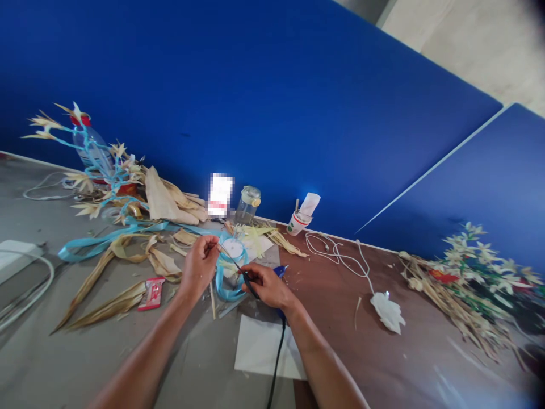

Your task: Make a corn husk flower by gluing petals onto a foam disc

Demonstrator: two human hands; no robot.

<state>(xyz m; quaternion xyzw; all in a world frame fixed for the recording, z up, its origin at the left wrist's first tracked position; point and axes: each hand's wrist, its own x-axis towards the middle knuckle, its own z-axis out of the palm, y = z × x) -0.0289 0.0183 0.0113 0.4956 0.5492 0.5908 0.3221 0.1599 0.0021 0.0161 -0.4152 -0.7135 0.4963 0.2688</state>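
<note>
My right hand (269, 285) grips a thin tool with a black handle (248, 282). Its slender metal shaft slants up and left to the fingertips of my left hand (199, 262). Those fingers are pinched together at the shaft's tip; whatever is between them is too small to make out. Below and between the hands lies a roll of light-blue ribbon (221, 284), its loose length running left across the table. Partly hidden behind my right hand is a blue glue gun (280, 271), with a black cord (279, 352) trailing toward me over a white sheet (255, 346).
Dried corn husks (100, 278) and a red candy packet (152, 293) lie left. Husk flowers on blue stems (114, 176) stand by a plastic bottle (91, 142). Along the blue partition (255, 96) are a glass jar (248, 204) and paper cup (298, 222). White flowers (481, 267) lie right.
</note>
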